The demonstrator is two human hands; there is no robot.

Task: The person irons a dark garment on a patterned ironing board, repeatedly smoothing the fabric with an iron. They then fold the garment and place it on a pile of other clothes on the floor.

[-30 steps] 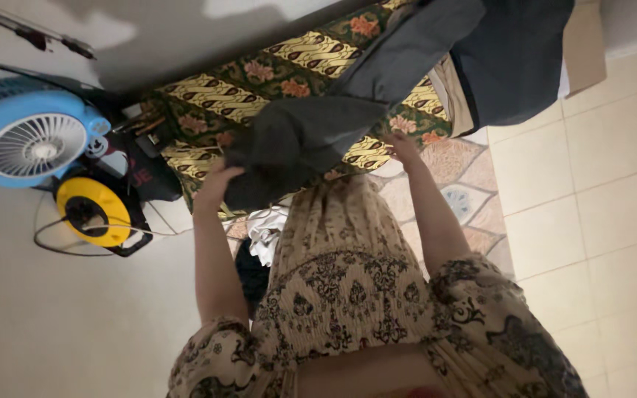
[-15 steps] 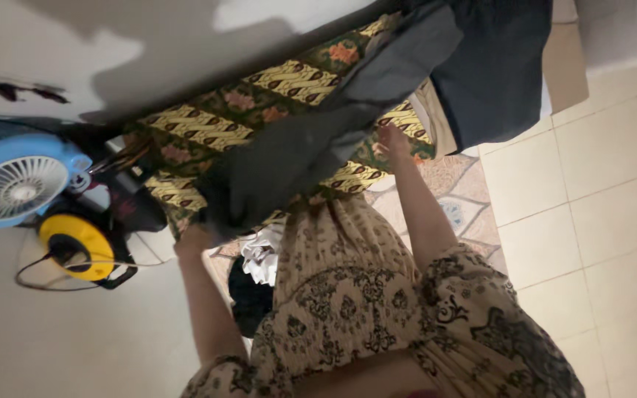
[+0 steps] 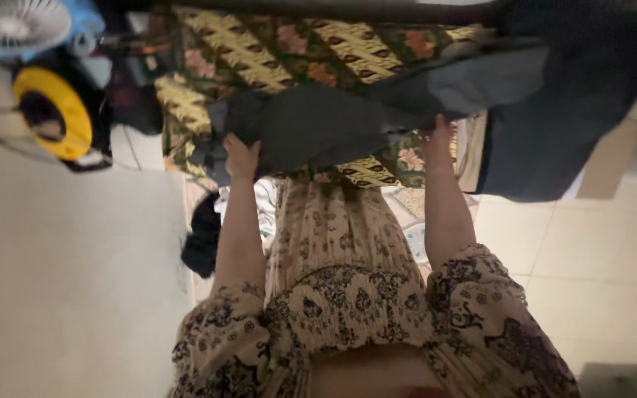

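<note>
A dark grey garment (image 3: 333, 121) lies stretched across a green and yellow patterned cloth (image 3: 259, 51) on a low surface in front of me. My left hand (image 3: 240, 156) grips the garment's left end. My right hand (image 3: 436, 134) holds its lower edge further right. A dark navy garment (image 3: 554, 125) lies over the surface's right end, beside the grey one. My patterned beige dress fills the lower middle of the view.
A blue fan (image 3: 20, 26) and a yellow round cable reel (image 3: 49, 110) stand at the upper left. White and black clothes (image 3: 204, 236) lie on the floor by my left arm. Pale floor tiles (image 3: 599, 265) spread to the right, a plain wall to the left.
The view has swung, so the fan and reel sit higher and further left. Both hands have drawn the grey garment flatter and more level across the patterned cloth.
</note>
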